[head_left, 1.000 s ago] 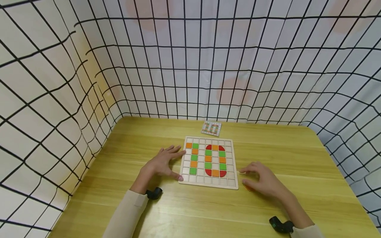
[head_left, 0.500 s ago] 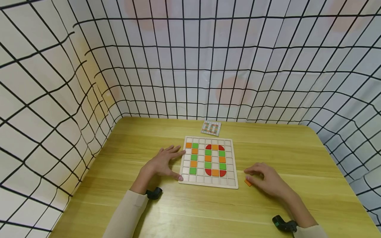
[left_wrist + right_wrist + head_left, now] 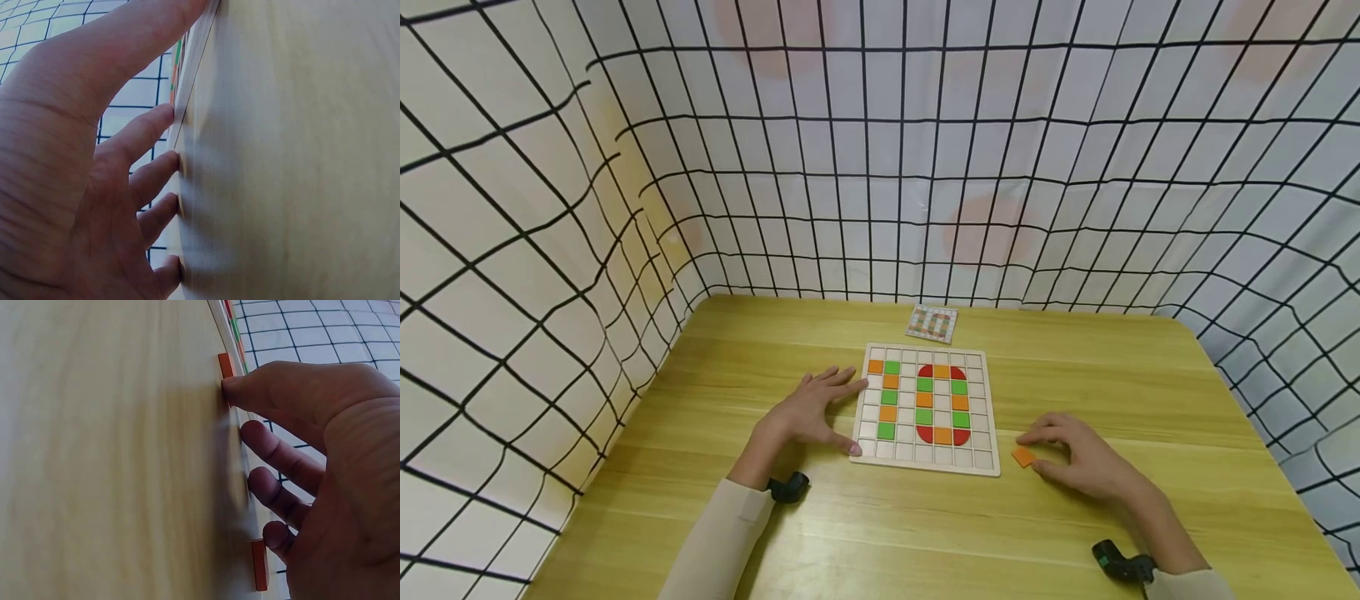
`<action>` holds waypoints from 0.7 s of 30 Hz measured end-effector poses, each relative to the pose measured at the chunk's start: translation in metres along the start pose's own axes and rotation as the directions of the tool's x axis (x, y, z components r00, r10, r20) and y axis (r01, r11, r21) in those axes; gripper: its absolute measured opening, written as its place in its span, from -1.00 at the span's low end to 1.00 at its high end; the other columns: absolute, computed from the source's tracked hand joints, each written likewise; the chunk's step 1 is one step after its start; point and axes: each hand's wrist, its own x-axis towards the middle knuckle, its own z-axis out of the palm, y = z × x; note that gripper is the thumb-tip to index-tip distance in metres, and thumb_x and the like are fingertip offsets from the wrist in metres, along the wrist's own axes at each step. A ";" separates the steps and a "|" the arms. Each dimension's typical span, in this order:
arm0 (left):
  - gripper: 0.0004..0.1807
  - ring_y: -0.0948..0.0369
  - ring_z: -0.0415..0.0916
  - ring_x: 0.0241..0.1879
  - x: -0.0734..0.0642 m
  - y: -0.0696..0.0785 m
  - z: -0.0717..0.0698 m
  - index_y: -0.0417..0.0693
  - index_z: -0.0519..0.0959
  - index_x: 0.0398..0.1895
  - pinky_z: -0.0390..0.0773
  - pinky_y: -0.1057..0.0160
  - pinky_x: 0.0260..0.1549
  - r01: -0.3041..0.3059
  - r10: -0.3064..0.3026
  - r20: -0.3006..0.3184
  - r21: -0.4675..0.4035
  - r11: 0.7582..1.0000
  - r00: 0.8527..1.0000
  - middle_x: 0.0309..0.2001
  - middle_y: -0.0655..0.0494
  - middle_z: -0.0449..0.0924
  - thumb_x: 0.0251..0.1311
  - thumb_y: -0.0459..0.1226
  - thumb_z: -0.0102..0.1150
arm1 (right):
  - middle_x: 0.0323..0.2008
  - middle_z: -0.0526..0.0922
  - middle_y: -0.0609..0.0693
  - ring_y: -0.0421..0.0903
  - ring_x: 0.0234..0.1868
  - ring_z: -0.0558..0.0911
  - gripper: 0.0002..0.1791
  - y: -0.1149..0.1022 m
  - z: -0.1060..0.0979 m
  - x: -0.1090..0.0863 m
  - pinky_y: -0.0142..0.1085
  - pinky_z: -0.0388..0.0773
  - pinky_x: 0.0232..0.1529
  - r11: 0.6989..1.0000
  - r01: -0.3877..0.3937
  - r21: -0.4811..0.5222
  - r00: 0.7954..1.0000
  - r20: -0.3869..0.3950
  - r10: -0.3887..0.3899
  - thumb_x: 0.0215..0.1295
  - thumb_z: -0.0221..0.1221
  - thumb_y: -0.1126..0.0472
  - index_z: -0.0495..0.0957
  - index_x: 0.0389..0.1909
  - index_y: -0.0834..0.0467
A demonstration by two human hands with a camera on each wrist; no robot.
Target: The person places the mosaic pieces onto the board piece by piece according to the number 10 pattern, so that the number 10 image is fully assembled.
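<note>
My left hand [image 3: 808, 412] is spread at the left side of a square wooden grid board [image 3: 977, 457]. Its thumb tip rests on the near left corner and its index fingertip touches the left edge. Orange, green and red tiles on the board form a 1 and a 0. Right of the board, an orange square tile [image 3: 1023, 457] lies on the table by my right hand [image 3: 1078, 458]. The right thumb tip touches the tile's near edge, with the fingers loosely bent and apart. A second orange-red tile [image 3: 259, 565] shows beside the little finger in the right wrist view.
A small pattern card [image 3: 932, 323] with the same figure lies behind the board. The wooden table [image 3: 880, 533] extends around everything. Black netting [image 3: 906, 175] over white sheeting closes off the back and both sides.
My right hand has shifted slightly right, away from the board, and the orange tile, mostly covered before, now shows by its fingertips. The left hand and board have stayed put.
</note>
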 end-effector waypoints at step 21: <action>0.27 -0.12 -0.21 0.67 0.001 -0.001 0.000 0.33 0.16 0.63 -0.22 -0.39 0.55 0.012 -0.013 0.015 0.010 1.000 1.000 0.68 0.06 -0.06 -0.21 0.37 0.54 | -0.06 0.68 -0.20 -0.12 0.01 0.62 -0.69 -0.017 0.008 0.018 0.00 0.58 0.11 0.987 -0.151 0.050 0.986 -0.066 0.155 0.34 0.36 -0.10 0.70 0.02 -0.09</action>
